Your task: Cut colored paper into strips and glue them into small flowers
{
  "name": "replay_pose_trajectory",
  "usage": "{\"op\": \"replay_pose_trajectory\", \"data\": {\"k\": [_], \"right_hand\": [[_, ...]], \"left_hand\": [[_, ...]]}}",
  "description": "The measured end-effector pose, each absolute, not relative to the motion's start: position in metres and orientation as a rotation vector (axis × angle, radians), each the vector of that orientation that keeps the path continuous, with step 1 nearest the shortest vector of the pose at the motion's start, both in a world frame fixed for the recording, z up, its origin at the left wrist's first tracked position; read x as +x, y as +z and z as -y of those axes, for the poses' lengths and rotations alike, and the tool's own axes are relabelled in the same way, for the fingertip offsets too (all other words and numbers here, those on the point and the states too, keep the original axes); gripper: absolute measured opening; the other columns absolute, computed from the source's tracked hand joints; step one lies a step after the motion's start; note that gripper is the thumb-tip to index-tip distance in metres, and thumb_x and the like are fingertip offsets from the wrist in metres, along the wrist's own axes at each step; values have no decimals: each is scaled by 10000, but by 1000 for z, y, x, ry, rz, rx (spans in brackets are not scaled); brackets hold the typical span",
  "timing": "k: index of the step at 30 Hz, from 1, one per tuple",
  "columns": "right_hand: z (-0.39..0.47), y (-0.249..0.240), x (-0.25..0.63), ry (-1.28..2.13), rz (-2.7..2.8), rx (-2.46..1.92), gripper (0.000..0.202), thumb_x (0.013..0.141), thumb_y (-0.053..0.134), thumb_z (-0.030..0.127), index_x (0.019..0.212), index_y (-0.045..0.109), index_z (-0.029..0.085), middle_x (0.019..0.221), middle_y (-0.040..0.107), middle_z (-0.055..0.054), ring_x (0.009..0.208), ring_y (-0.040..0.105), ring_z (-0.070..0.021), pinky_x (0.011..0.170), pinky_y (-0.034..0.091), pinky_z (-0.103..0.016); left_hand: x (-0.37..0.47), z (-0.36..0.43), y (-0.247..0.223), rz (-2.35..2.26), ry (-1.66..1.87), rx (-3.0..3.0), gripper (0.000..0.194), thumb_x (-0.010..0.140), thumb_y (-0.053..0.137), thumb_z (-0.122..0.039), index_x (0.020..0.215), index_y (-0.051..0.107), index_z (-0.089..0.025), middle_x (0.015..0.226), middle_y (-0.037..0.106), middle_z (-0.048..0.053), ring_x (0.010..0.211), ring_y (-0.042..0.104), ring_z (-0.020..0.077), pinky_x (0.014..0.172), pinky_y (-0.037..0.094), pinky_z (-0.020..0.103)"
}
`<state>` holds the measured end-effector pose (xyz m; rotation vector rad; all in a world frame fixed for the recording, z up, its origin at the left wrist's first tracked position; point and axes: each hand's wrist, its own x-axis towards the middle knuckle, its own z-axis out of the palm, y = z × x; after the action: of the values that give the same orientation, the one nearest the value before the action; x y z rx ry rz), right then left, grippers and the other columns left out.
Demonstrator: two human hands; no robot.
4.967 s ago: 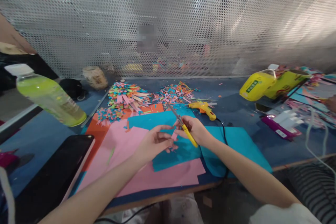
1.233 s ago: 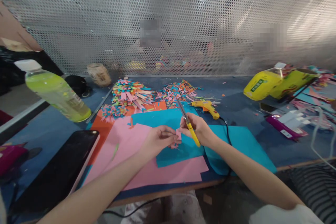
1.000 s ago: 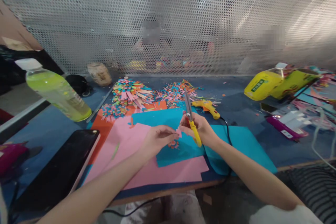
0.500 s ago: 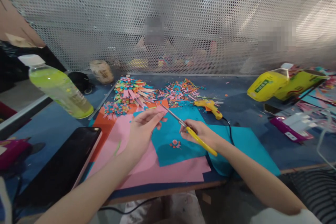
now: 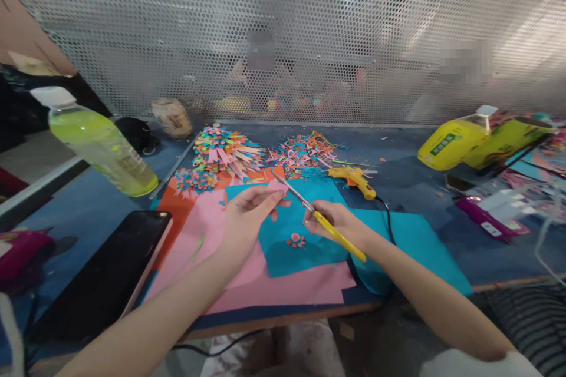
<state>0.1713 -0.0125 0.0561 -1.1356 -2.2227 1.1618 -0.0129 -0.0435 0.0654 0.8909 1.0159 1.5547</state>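
My left hand (image 5: 253,210) pinches a small piece of pink paper (image 5: 277,186) between thumb and fingers. In my right hand (image 5: 329,221) is a pair of scissors (image 5: 338,237) with yellow handles, their metal blades pointing up and left beside the pink paper. Whether the blades touch the paper, I cannot tell. Below the hands lies a blue paper sheet (image 5: 283,262) bearing a small paper flower (image 5: 295,240) with a pink centre. Under it spreads a larger pink sheet (image 5: 239,294), with an orange sheet (image 5: 179,207) to the left.
Behind the hands are fringed paper strips (image 5: 225,153) and a pile of paper scraps (image 5: 305,150). A yellow glue gun (image 5: 352,179) lies right of them, its cord trailing forward. On the left are a phone (image 5: 106,271) and a bottle (image 5: 101,144); a perforated metal panel (image 5: 309,23) closes the back.
My left hand has shifted slightly right with the pink paper, closer to the scissor blades. My right hand has hardly moved.
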Motion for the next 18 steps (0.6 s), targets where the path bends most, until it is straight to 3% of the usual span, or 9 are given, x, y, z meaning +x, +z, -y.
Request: {"op": "replay_pose_trajectory", "data": {"k": [18], "right_hand": [[13, 53, 172, 1198, 2216, -1127, 269, 755, 542, 417, 790, 518, 151, 701, 525, 1, 643, 493, -123, 543, 389, -222]], "left_hand": [[-10, 46, 62, -957, 1445, 941, 128, 664, 674, -269, 703, 628, -157, 665, 673, 18, 652, 652, 169, 443, 396, 194]]}}
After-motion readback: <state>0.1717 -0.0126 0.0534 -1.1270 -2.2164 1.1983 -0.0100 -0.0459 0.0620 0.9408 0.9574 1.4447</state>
